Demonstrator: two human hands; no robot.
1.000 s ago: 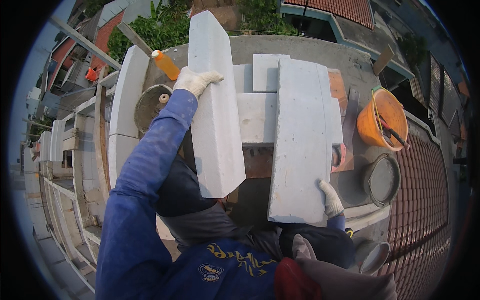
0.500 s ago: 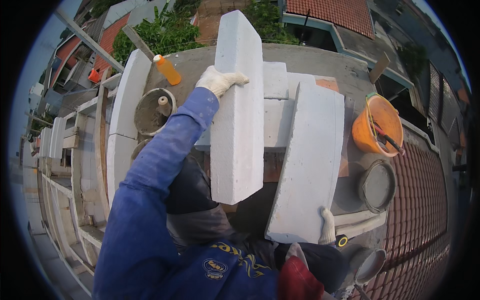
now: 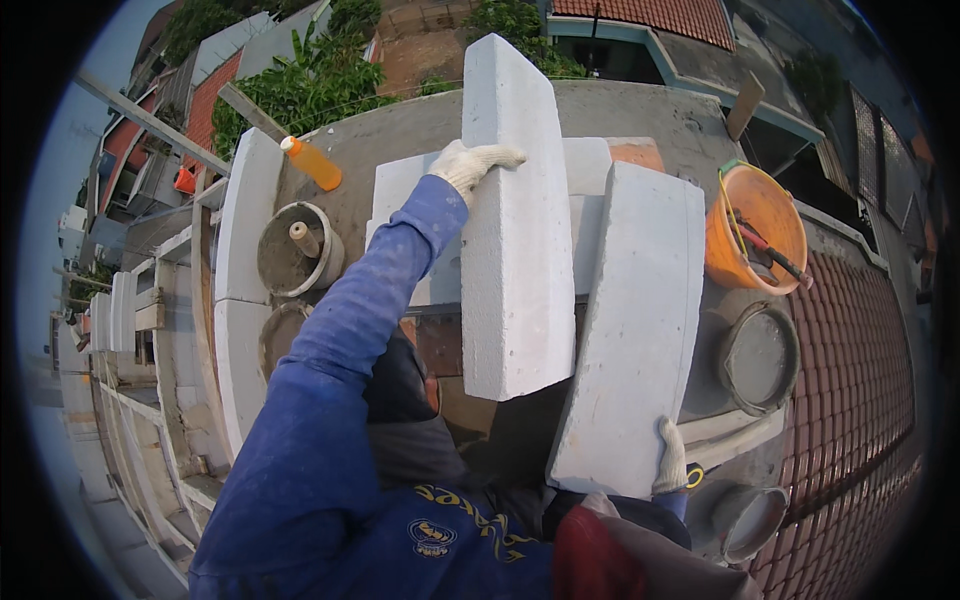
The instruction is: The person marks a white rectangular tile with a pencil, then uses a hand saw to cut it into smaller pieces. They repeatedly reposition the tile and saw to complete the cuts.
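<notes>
My left hand [image 3: 474, 168], in a white work glove, is closed over the upper left edge of a long white aerated concrete block [image 3: 518, 250]. That block is tilted, showing two of its long faces. Down at the right, my gloved right hand [image 3: 671, 458] grips the lower right edge of a second concrete block [image 3: 632, 330]; its thumb lies along the edge and its other fingers are hidden. This second block slants beside the first, a gap between their lower ends. Beneath them lie more white blocks [image 3: 400, 185]. A small yellow-and-black round object [image 3: 694, 475] shows beside my right hand.
At the left stand an orange bottle [image 3: 312, 164], a mortar bucket [image 3: 300, 248] with a handled tool, and a block wall [image 3: 243, 220]. On the right are an orange bucket [image 3: 755, 230] holding tools, and a grey mortar bucket [image 3: 760, 358]. A tiled roof [image 3: 850, 370] lies beyond the ledge.
The block in my left hand has shifted right, exposing more of the pale blocks on its left. My right hand and the second block have also moved slightly right. The view has shifted slightly.
</notes>
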